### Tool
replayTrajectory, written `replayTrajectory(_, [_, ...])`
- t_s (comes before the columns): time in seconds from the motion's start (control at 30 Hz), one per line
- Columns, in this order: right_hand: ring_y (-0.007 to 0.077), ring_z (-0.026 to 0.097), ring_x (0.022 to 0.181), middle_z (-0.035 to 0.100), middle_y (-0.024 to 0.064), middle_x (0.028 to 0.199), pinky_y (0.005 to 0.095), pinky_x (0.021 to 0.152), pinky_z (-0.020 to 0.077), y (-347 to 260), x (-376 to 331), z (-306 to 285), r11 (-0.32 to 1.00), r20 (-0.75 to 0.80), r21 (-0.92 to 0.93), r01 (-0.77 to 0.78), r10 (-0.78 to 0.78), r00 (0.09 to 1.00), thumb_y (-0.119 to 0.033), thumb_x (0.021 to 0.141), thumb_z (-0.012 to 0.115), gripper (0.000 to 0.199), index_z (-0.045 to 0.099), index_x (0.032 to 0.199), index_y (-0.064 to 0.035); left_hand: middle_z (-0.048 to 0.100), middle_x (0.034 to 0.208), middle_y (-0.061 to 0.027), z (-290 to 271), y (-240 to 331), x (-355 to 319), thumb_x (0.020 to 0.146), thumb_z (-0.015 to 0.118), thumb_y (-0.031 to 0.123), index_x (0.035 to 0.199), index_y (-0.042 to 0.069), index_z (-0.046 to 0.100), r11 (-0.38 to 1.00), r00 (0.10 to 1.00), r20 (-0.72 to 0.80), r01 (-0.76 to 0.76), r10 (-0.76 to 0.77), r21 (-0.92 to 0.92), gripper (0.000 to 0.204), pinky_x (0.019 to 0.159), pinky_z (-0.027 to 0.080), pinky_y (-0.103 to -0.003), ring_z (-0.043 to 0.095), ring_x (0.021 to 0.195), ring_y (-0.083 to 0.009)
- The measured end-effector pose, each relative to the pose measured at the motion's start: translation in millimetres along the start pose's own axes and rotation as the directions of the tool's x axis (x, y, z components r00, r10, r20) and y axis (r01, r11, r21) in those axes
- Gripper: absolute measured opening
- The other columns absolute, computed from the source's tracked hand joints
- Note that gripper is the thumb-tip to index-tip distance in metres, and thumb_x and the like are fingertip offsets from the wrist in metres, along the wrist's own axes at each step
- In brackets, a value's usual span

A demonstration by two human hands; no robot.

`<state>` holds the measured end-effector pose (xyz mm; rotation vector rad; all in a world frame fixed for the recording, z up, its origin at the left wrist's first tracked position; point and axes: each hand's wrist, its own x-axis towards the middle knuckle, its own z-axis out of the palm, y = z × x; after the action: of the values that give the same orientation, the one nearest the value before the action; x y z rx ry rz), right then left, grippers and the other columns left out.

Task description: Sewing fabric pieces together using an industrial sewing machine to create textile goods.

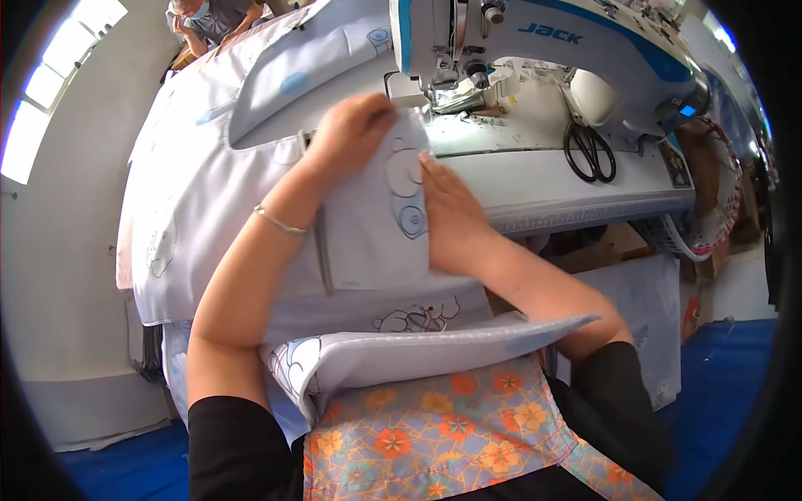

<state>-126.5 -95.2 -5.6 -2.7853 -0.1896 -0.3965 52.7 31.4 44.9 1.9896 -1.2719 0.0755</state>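
A pale grey-white fabric piece [368,234] with blue cartoon prints lies on the sewing table and runs up under the needle of the white and blue sewing machine [535,42]. My left hand [355,129] presses flat on the fabric's far left part, close to the presser foot [443,92]. My right hand [451,213] lies flat along the fabric's right edge, fingers pointing toward the needle. Both hands hold the cloth down rather than grasp it. A folded printed panel [401,355] rests across my lap.
Black scissors [589,150] lie on the white machine table [543,179] to the right of the needle. More of the pale fabric [192,184] is heaped at the left. Another person [209,17] sits at the far top left. The floor [727,376] is blue.
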Motion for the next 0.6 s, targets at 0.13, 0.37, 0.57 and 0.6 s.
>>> replayTrajectory(0.13, [0.0351,0.037,0.143,0.048,0.0169,0.149,0.0456,0.124,0.0209,-11,4,-7,0.995,0.01,0.046,0.089,-0.09,0.996,-0.041,0.086,0.064,0.066,0.051,0.143,-0.0091,0.067,0.093,-0.0174,40,-9,2,0.092,0.061,0.017,0.094,0.002,0.064,0.964,0.999,-0.047,0.006,0.007,0.264,0.015,0.082,0.051,-0.047,0.063,0.091,-0.0393])
replayTrajectory(0.37, [0.0355,0.064,0.109,0.067,0.0159,0.119,0.0393,0.092,0.0546,24,5,-18,0.891,-0.178,0.448,-0.066,0.161,0.971,-0.008,0.086,0.067,0.039,0.063,0.125,-0.0059,0.065,0.1,-0.0157,40,-17,-3,0.092,0.06,0.015,0.093,0.003,0.063,0.968,0.992,-0.049,0.123,-0.115,0.218,0.013,0.083,0.052,-0.047,0.063,0.092,-0.0398])
replayTrajectory(0.57, [0.0308,0.066,0.099,0.069,0.0124,0.119,0.0378,0.088,0.056,31,18,-10,0.942,-0.308,0.27,0.202,-0.115,0.944,-0.003,0.082,0.062,0.029,0.072,0.109,-0.005,0.064,0.099,-0.0166,42,-18,-3,0.092,0.059,0.014,0.093,0.003,0.062,0.962,0.995,-0.066,0.093,-0.078,0.255,0.012,0.081,0.053,-0.048,0.064,0.089,-0.0407])
replayTrajectory(0.6, [0.0301,0.066,0.099,0.07,0.0118,0.118,0.0377,0.089,0.0558,31,19,-10,0.946,-0.298,0.264,0.187,-0.104,0.949,-0.003,0.081,0.062,0.03,0.073,0.109,-0.0048,0.064,0.099,-0.0166,41,-19,-2,0.092,0.059,0.014,0.093,0.003,0.062,0.962,0.995,-0.065,0.096,-0.081,0.256,0.012,0.081,0.053,-0.048,0.064,0.089,-0.0407])
